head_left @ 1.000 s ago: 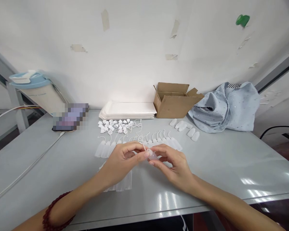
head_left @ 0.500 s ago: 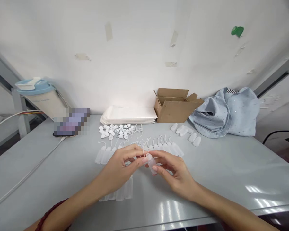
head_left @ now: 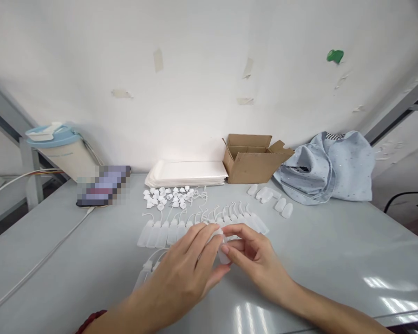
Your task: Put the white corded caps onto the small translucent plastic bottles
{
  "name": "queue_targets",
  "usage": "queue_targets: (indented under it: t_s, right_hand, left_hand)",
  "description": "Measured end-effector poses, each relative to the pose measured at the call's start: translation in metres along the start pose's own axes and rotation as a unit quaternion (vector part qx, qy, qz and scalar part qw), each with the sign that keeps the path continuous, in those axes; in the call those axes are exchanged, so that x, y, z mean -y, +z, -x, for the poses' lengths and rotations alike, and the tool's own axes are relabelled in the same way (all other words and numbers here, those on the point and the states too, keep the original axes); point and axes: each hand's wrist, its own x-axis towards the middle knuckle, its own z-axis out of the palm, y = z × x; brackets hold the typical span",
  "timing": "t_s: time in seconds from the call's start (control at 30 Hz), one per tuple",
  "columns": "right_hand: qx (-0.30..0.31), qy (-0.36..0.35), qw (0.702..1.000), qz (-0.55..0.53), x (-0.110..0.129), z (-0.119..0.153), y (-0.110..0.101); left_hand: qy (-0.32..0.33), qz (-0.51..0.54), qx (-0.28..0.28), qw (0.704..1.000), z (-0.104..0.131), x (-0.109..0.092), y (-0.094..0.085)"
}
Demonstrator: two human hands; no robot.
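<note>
Between my two hands is a small translucent white plastic bottle [head_left: 224,258], tilted, its top largely covered by fingers. My right hand [head_left: 256,262] pinches its body between thumb and fingers. From the left, my left hand [head_left: 184,271] is closed around the upper end, back of the hand toward me. Just beyond lies a row of similar flat bottles [head_left: 163,234] with thin cords at their tops. More corded bottles [head_left: 143,277] show partly behind my left wrist. Small white caps [head_left: 176,197] are scattered behind the row, with loose cords [head_left: 199,196] beside them.
A stack of white envelopes [head_left: 191,170] and an open cardboard box [head_left: 252,167] stand against the wall. Several translucent pieces [head_left: 280,204] lie near a blue cloth bag [head_left: 348,167]. At left are a phone [head_left: 106,185], its cable [head_left: 45,257] and a lidded tumbler [head_left: 64,153].
My left hand has rolled over the top of the bottle and come nearer to me, covering the neck and cord. My right hand keeps its pinch. The view has tipped up slightly.
</note>
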Motion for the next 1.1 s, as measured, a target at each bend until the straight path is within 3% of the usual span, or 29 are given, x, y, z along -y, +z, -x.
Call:
queue_targets:
  t_s: [0.07,0.17,0.27,0.37,0.43,0.87,1.1]
  right_hand:
    - [0.010,0.013,1.000,0.002,-0.002,0.000,0.000]
    - [0.033,0.038,0.998,0.023,-0.004,-0.001,-0.001]
    - [0.087,0.057,0.990,0.091,-0.003,0.000,-0.004]
    - [0.167,0.076,0.970,0.158,0.001,0.002,-0.006]
    - [0.194,0.085,0.959,0.187,0.001,0.002,-0.006]
    - [0.186,0.032,0.946,0.264,-0.004,-0.003,-0.009]
    - [0.198,-0.009,0.932,0.304,-0.002,-0.002,-0.010]
  left_hand:
    - [-0.017,0.003,0.012,1.000,0.001,-0.004,0.001]
    - [-0.090,0.094,0.078,0.988,0.002,-0.009,-0.004]
    - [-0.151,0.196,0.189,0.950,0.003,-0.012,-0.017]
    - [-0.158,0.245,0.291,0.911,0.002,-0.012,-0.030]
    - [-0.154,0.250,0.331,0.897,0.003,-0.012,-0.032]
    - [-0.196,0.155,0.445,0.860,0.006,-0.010,-0.017]
    - [-0.201,0.171,0.441,0.858,0.004,-0.005,-0.020]
